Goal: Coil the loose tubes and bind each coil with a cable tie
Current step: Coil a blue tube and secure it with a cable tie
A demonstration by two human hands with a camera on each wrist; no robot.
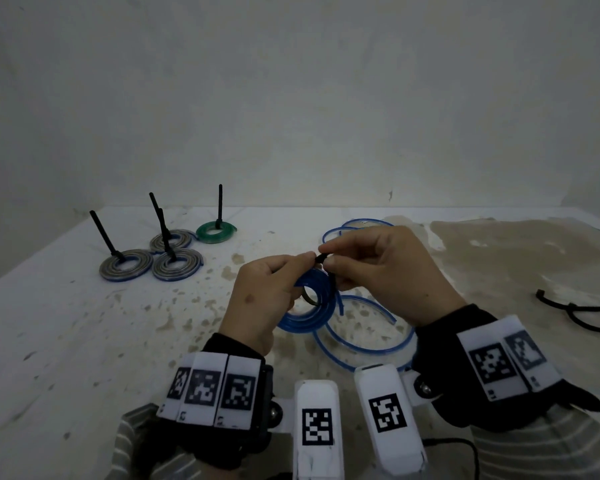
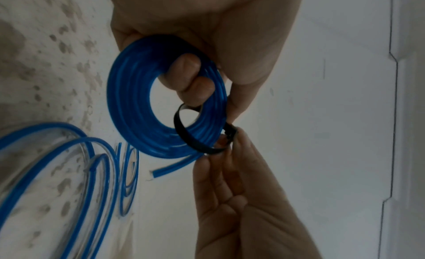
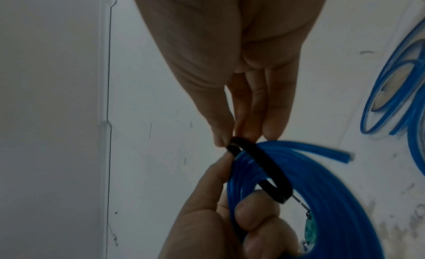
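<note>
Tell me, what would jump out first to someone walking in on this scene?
Probably the bright blue coil held up mid-table in the left hand, with the right hand pinching a black cable tie looped around it. Next, the four finished coils at the far left, their tie tails sticking up, and loose blue tubes beneath the hands.

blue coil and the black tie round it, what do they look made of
Blue coil: likely flexible plastic tubing, glossy and translucent, with light streaks along its turns. Black tie: probably nylon or similar plastic, a thin flat matte band bent in a loop.
</note>
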